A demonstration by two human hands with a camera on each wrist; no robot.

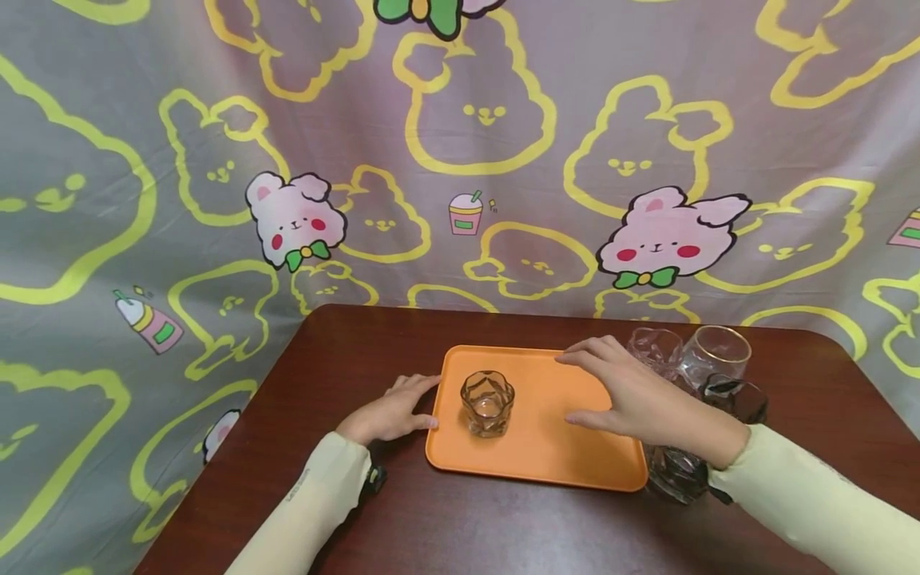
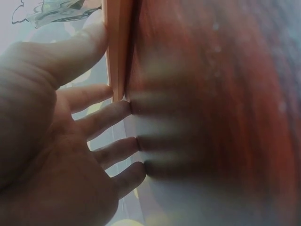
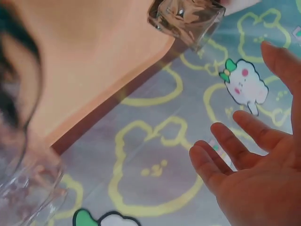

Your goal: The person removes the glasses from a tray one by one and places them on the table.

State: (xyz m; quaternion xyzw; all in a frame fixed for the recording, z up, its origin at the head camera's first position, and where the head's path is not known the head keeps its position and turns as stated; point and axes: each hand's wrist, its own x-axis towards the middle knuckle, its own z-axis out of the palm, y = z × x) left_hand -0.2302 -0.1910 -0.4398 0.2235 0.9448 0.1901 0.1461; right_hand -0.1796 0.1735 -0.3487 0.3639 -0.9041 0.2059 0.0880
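An orange tray (image 1: 553, 467) lies on the dark table, and a smoky, wavy-rimmed glass (image 1: 488, 406) stands upright on its left part. My left hand (image 1: 391, 409) is at the tray's left edge, thumb and fingertips against the rim. In the left wrist view that hand (image 2: 61, 127) has its fingers spread along the tray's side (image 2: 118, 52). Above the right part of the tray my right hand (image 1: 636, 391) hovers with thumb and fingers apart, holding nothing. The right wrist view shows this hand (image 3: 258, 174) with bare, spread fingers.
Several glasses crowd the tray's right side, partly behind my right forearm: a pinkish clear one (image 1: 654, 347), a gold-rimmed one (image 1: 719, 351) and dark ones, including a dark glass (image 1: 676, 475) nearer me. A curtain (image 1: 503, 200) with cartoon prints hangs behind the table (image 1: 446, 527).
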